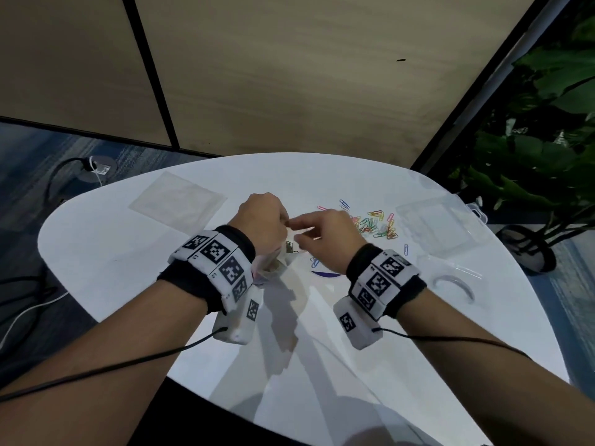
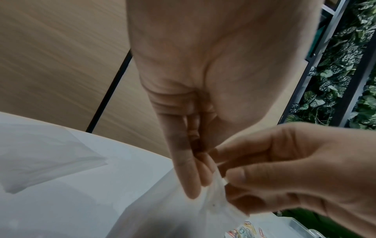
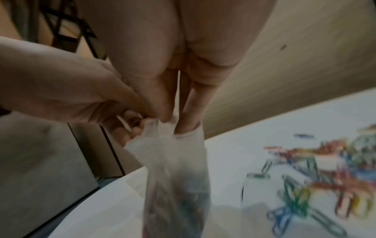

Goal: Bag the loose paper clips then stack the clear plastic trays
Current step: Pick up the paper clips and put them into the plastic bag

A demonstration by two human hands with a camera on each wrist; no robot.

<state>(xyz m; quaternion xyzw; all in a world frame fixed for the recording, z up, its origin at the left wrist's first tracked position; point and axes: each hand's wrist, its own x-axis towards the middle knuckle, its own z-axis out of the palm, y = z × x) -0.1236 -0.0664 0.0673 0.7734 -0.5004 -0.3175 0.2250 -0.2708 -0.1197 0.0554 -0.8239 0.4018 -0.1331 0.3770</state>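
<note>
— Two hands on one bag: my left hand [image 1: 262, 220] pinches one lip of the clear plastic bag [image 3: 175, 173], my right hand [image 1: 325, 235] pinches the other, both above the white table [image 1: 135, 262]. Some clips already sit in its bottom.

— How do I do this step well?

— I'd pull the lips apart to make a wide mouth, keep the bag hanging upright so nothing spills, then let one hand fetch. The loose paper clips [image 1: 375, 222] lie just beyond my right hand, a few strays nearer.

— And the trays?

— One clear plastic tray [image 1: 434, 220] lies past the pile near the right edge; another clear piece [image 1: 454, 268] nearer me is hard to read. A spare flat bag [image 1: 177, 201] lies far left.

— What's hidden?

— My fingertips cover the bag's mouth, and the right wrist view is blurred, so I can't count clips inside.
</note>
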